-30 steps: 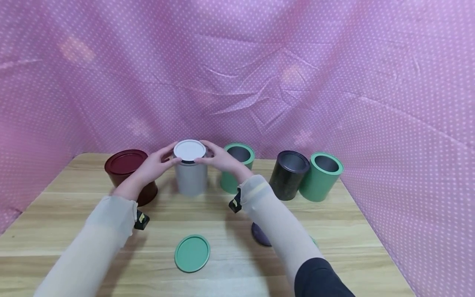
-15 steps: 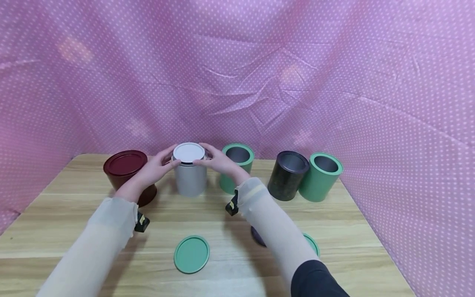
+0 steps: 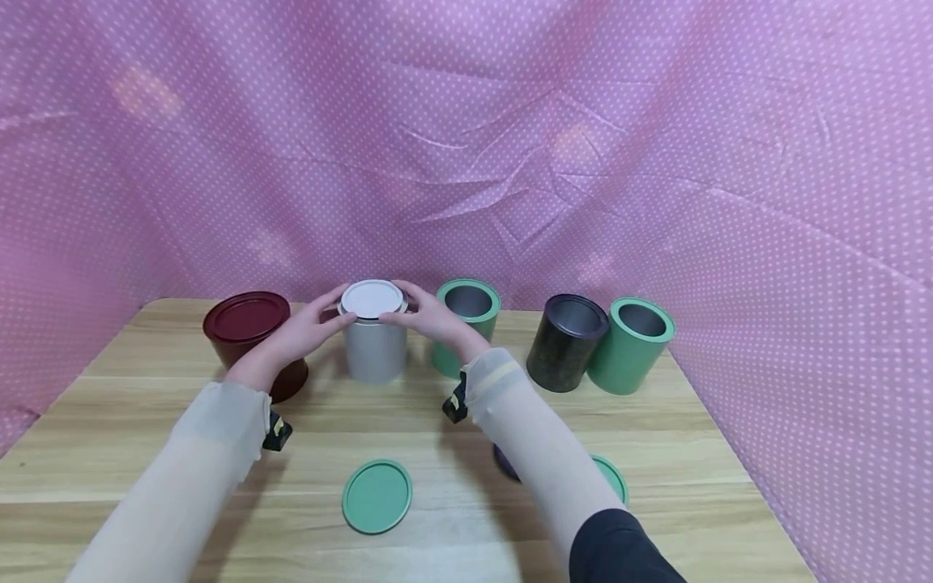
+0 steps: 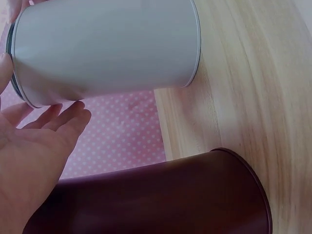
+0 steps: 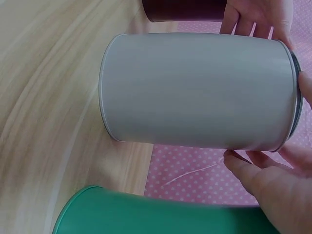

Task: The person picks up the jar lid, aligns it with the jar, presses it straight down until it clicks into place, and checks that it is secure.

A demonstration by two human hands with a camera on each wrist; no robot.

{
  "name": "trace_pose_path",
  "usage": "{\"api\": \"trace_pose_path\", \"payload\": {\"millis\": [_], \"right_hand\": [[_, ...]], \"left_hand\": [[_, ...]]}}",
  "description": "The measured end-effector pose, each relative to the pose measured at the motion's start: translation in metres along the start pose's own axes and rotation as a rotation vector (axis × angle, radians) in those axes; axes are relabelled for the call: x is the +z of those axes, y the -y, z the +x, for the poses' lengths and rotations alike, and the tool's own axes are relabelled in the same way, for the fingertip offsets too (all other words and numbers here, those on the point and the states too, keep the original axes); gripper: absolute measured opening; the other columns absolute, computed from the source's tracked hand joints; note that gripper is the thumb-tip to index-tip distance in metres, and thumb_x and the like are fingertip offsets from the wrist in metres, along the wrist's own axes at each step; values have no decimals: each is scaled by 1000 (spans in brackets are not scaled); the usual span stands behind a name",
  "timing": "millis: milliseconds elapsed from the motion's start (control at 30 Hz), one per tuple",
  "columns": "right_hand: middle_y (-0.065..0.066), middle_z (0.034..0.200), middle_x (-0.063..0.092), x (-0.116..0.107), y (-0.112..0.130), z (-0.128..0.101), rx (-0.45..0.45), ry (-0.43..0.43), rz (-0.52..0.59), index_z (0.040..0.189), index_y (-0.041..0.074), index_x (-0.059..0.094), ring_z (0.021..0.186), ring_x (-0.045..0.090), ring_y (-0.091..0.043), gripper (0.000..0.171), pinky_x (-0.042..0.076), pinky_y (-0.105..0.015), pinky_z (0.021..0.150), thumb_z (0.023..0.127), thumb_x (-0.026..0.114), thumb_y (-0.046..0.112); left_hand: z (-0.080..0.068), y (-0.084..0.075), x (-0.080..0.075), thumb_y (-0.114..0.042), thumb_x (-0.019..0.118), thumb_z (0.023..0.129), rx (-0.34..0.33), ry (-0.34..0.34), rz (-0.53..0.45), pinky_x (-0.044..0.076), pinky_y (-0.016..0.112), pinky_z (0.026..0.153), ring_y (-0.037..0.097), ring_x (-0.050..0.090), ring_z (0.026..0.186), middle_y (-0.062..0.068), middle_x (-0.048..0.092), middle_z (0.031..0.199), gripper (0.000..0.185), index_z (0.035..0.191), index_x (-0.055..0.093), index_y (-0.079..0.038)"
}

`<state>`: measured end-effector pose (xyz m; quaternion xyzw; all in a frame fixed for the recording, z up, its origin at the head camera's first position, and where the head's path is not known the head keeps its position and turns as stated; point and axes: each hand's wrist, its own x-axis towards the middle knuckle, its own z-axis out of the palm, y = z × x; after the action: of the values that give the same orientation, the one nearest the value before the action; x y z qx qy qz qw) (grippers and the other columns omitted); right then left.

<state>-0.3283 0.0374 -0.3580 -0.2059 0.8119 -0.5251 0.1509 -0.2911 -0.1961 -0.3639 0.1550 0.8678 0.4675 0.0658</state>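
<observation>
A white round lid [image 3: 372, 298] lies over the mouth of an upright white can [image 3: 375, 354] near the back of the table. My left hand [image 3: 302, 325] holds the lid's left edge between thumb and fingers, while my right hand [image 3: 433, 316] holds the right edge the same way. Both thumbs are at the front of the rim. In the left wrist view, fingers [image 4: 73, 117] also lie along the upper side of the can. A thin dark gap shows between lid and can in the right wrist view. The inside of the can is hidden.
A lidded dark red can [image 3: 248, 320] stands left. To the right are an open green can [image 3: 446, 356], an open black can [image 3: 557, 356] and another green can [image 3: 630, 356]. A green lid [image 3: 377, 496] lies in front; a dark lid [image 3: 504, 464] and green lid [image 3: 612, 478] are partly behind the right arm.
The white lid has come down slightly onto the can, with both hands still on its edge. The dark gap under it looks thinner. My right forearm has shifted slightly left.
</observation>
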Motion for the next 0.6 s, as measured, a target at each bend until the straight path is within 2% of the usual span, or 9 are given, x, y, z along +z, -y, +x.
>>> {"api": "trace_pose_path", "payload": {"millis": [133,300,600], "right_hand": [[-7,148,46,0,0,-1,18,-6,-22,151,22,33,137,43,-25,75,35,-45,113,88,71,36],[-6,148,45,2,-2,0,30,-8,-26,151,25,33,137,42,-25,74,35,-46,113,88,70,39],[-5,155,37,3,0,-5,60,0,-48,153,31,29,139,40,-27,76,32,-49,114,88,68,44]], "left_hand": [[0,0,0,-32,49,102,-22,15,23,31,61,111,51,24,141,27,13,159,73,156,6,-9],[-3,-4,-1,-36,48,102,-17,31,38,31,61,110,51,25,140,26,13,159,73,157,7,-10],[-6,-3,-1,-42,47,101,-11,19,84,31,61,110,50,29,139,23,11,160,74,157,8,-13]]}}
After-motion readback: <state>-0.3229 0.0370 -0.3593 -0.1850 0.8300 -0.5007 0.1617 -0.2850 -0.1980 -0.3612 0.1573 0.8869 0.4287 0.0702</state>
